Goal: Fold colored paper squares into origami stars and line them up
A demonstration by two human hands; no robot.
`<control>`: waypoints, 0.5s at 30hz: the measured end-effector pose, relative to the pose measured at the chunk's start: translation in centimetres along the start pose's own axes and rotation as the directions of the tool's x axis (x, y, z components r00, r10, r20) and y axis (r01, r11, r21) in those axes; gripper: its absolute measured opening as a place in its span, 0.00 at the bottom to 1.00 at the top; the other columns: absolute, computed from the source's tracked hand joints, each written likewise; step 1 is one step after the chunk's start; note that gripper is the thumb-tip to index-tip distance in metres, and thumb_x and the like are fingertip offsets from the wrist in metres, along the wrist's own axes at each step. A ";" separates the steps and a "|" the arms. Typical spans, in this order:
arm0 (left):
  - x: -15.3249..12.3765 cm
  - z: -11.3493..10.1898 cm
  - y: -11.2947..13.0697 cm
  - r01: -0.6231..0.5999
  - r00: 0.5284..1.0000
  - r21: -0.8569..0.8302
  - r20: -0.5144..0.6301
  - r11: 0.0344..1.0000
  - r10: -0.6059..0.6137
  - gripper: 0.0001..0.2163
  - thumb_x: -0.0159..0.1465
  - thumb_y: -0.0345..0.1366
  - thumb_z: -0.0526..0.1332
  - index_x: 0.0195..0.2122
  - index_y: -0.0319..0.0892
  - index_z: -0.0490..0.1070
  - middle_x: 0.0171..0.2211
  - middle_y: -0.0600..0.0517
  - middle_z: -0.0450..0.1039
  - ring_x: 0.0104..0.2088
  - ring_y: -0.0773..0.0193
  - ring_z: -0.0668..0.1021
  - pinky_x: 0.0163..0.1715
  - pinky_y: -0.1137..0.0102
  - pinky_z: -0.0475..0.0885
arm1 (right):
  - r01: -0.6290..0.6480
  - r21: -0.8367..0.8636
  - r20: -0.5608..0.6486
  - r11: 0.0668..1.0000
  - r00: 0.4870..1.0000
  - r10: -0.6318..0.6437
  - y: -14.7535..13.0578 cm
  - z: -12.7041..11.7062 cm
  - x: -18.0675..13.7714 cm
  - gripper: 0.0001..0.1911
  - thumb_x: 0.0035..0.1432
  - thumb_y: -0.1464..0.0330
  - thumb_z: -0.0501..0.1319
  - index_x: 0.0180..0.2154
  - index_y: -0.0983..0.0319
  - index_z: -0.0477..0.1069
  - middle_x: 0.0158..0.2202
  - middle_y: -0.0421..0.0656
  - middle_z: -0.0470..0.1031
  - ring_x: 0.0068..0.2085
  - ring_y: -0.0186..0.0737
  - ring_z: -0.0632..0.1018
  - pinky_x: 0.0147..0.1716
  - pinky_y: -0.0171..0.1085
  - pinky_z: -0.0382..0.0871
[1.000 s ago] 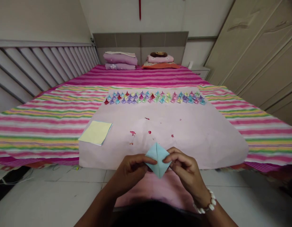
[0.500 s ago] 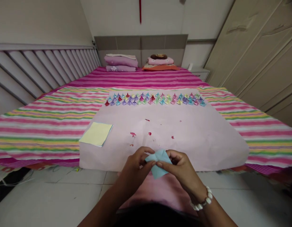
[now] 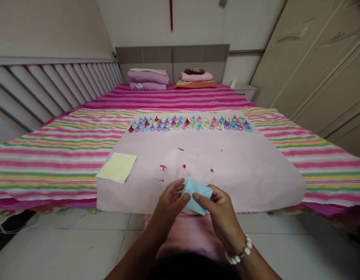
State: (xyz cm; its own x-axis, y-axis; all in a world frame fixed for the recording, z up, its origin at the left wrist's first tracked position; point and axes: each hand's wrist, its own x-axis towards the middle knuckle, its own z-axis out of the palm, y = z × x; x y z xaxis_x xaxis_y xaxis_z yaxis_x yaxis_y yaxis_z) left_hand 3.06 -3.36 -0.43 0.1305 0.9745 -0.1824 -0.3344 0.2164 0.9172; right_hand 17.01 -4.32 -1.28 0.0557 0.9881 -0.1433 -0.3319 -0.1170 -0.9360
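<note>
Two hands are shown brought close together at the near edge of a bed, both pinched on a folded light-blue paper. The left hand is closed on the paper's left side, with its thumb pressed against the front face; the right hand is clamped on the right side, with its fingertips laid along the lower edge. A white beaded bracelet is worn on the right wrist. The paper is held tilted, just above the near border of a pale pink sheet, which is spread flat over a striped bedcover. Small red scraps are scattered on the sheet just beyond the hands. A stack of pale yellow square papers is laid at the sheet's left edge, well apart from the hands. A long row of small folded pieces in many colours is lined up along the far edge of the sheet. Folded bedding is piled at the head of the bed against a grey headboard. Pale wardrobe doors are seen at the right, and a light tiled floor is seen below the bed's edge.
</note>
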 end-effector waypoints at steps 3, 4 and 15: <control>-0.2 -0.1 -0.5 0.119 0.986 0.003 0.114 0.993 -0.119 0.10 0.56 0.40 0.65 0.29 0.37 0.73 0.23 0.54 0.69 0.25 0.70 0.71 0.28 0.74 0.66 | -0.006 0.036 0.086 0.999 0.996 0.003 -0.3 0.0 -0.2 0.12 0.46 0.63 0.70 0.26 0.62 0.70 0.22 0.37 0.71 0.23 0.33 0.69 0.24 0.32 0.63; -0.1 -0.3 -0.4 0.136 0.983 -0.016 0.129 0.991 -0.133 0.10 0.57 0.40 0.64 0.27 0.37 0.73 0.21 0.55 0.68 0.23 0.71 0.69 0.27 0.74 0.65 | -0.002 0.053 0.159 0.999 0.987 -0.007 -0.5 -0.3 -0.2 0.12 0.47 0.61 0.68 0.28 0.62 0.71 0.23 0.38 0.72 0.25 0.35 0.71 0.26 0.33 0.65; -0.5 -1.5 0.1 0.546 0.756 -0.167 0.521 0.821 -0.397 0.10 0.53 0.37 0.68 0.26 0.34 0.72 0.19 0.55 0.65 0.19 0.74 0.66 0.21 0.77 0.61 | -0.040 0.114 0.505 0.993 0.863 -0.023 -0.7 -2.7 1.4 0.26 0.40 0.69 0.72 0.45 0.56 0.73 0.43 0.45 0.75 0.43 0.42 0.75 0.42 0.39 0.68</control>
State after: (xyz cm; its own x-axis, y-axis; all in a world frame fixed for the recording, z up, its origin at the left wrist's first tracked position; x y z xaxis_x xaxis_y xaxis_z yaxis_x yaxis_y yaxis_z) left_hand 1.60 -3.72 -0.80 0.7177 0.6199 -0.3171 -0.3592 0.7197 0.5941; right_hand 19.82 -3.14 -1.70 -0.4192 0.9059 0.0605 -0.4393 -0.1441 -0.8867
